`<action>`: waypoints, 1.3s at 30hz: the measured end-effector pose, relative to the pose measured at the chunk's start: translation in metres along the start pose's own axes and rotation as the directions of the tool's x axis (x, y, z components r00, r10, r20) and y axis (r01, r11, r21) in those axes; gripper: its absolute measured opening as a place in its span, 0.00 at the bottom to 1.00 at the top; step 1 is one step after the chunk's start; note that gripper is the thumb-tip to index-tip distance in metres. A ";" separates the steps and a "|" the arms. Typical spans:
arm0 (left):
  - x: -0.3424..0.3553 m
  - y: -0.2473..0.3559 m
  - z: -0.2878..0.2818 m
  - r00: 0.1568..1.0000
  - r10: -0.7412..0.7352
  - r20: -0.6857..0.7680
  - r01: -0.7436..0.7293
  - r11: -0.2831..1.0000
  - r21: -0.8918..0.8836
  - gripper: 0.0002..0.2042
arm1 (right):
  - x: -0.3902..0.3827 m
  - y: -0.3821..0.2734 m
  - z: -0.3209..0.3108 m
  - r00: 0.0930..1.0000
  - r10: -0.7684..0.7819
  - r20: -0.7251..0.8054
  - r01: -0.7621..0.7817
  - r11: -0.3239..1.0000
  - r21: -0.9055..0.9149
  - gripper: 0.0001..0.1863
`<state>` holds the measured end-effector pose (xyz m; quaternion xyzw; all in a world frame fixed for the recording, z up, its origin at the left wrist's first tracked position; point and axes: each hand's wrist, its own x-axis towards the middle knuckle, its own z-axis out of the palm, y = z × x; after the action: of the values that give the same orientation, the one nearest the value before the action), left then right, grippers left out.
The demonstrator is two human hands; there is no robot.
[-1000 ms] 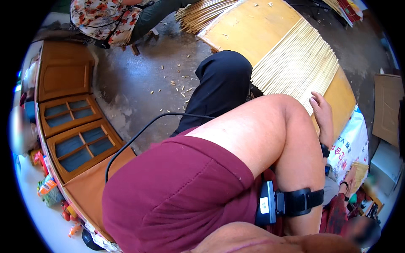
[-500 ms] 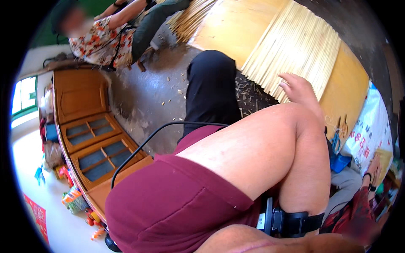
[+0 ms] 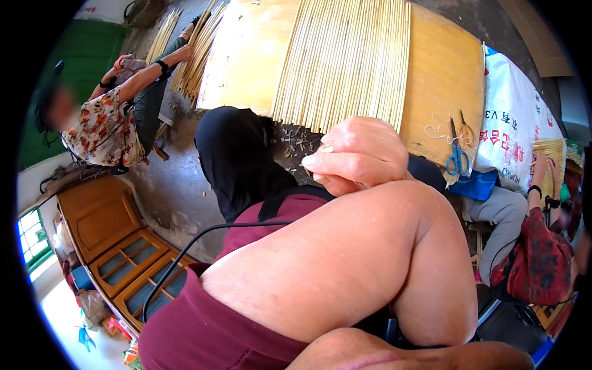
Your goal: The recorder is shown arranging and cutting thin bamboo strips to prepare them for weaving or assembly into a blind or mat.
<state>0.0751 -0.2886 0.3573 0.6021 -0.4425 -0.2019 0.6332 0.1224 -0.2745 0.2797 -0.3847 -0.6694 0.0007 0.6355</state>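
Across the middle of the counter (image 3: pixel 445 80) lies a row of pale sticks (image 3: pixel 345 68), set side by side and running away from the near edge, past which their ends project. Right hand (image 3: pixel 361 154): just off the near edge, in front of the stick ends, fingers curled in, a small pale stub (image 3: pixel 328 148) pinched by the thumb. Whether this hand touches the sticks cannot be determined. Left hand (image 3: pixel 385 356): close to the lens, arm bent back; fingers out of sight, grip cannot be told. At the counter's near right corner: blue-handled scissors (image 3: pixel 456 149), with a tan-handled pair (image 3: pixel 467 133) just beside. A white sack (image 3: pixel 509 114) adjoins the right edge. Cut scraps (image 3: pixel 295 140) litter the floor below the near edge. Past the left edge, a co-worker in a floral shirt (image 3: pixel 98 132) has a hand at a stick bundle (image 3: pixel 202 52); past the right edge, a co-worker in a red patterned top (image 3: pixel 542 262) has both hands at a yellowish piece (image 3: pixel 557 148).
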 end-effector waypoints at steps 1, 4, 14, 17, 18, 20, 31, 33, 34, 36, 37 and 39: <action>0.002 -0.001 0.000 1.000 -0.003 0.001 0.003 1.000 -0.004 0.11 | -0.001 -0.001 -0.005 1.000 0.003 -0.006 -0.003 1.000 -0.001 0.10; 0.008 -0.003 0.000 1.000 -0.015 -0.001 0.015 1.000 -0.010 0.11 | -0.001 -0.006 -0.017 0.999 -0.029 0.019 0.030 0.998 -0.062 0.07; 0.012 0.000 0.013 1.000 -0.010 -0.017 0.010 1.000 0.000 0.12 | -0.008 -0.023 -0.019 1.000 -0.010 0.026 0.012 0.997 -0.070 0.08; 0.013 0.002 0.017 1.000 0.006 -0.018 -0.006 1.000 0.001 0.12 | -0.009 -0.027 -0.016 0.999 -0.021 0.036 0.024 0.995 -0.094 0.08; 0.014 0.001 0.018 1.000 0.010 -0.014 -0.010 1.000 -0.001 0.12 | -0.008 -0.028 -0.015 0.999 -0.024 0.047 0.028 0.995 -0.093 0.08; 0.014 0.001 0.019 1.000 0.010 -0.018 -0.010 1.000 0.001 0.12 | -0.008 -0.025 -0.010 0.998 -0.030 0.057 0.035 0.996 -0.086 0.08; 0.020 -0.006 0.014 1.000 -0.005 0.004 0.005 1.000 -0.024 0.12 | -0.020 -0.019 -0.021 0.999 -0.022 -0.026 0.020 0.997 -0.072 0.07; 0.021 -0.006 0.012 1.000 -0.006 0.018 0.006 1.000 -0.030 0.12 | -0.021 -0.017 -0.024 0.997 -0.048 -0.066 0.042 0.995 -0.094 0.07; 0.022 -0.007 0.011 1.000 -0.010 0.027 0.010 1.000 -0.028 0.12 | -0.020 -0.016 -0.028 0.998 -0.045 -0.043 0.041 0.994 -0.097 0.07; 0.024 -0.006 0.010 0.998 0.004 0.056 -0.001 0.999 -0.040 0.12 | -0.020 -0.017 -0.032 0.999 -0.049 -0.022 0.046 0.991 -0.124 0.09; 0.024 -0.007 0.011 0.998 0.006 0.055 -0.004 0.999 -0.041 0.12 | -0.020 -0.015 -0.032 0.998 -0.052 -0.023 0.049 0.990 -0.130 0.09; 0.024 -0.008 0.010 0.998 0.003 0.062 0.000 0.999 -0.042 0.12 | -0.021 -0.013 -0.031 0.996 -0.095 -0.004 0.093 0.986 -0.137 0.11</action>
<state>0.0816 -0.3145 0.3564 0.5818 -0.4579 -0.2292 0.6319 0.1403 -0.3098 0.2737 -0.3953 -0.6820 -0.0770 0.6104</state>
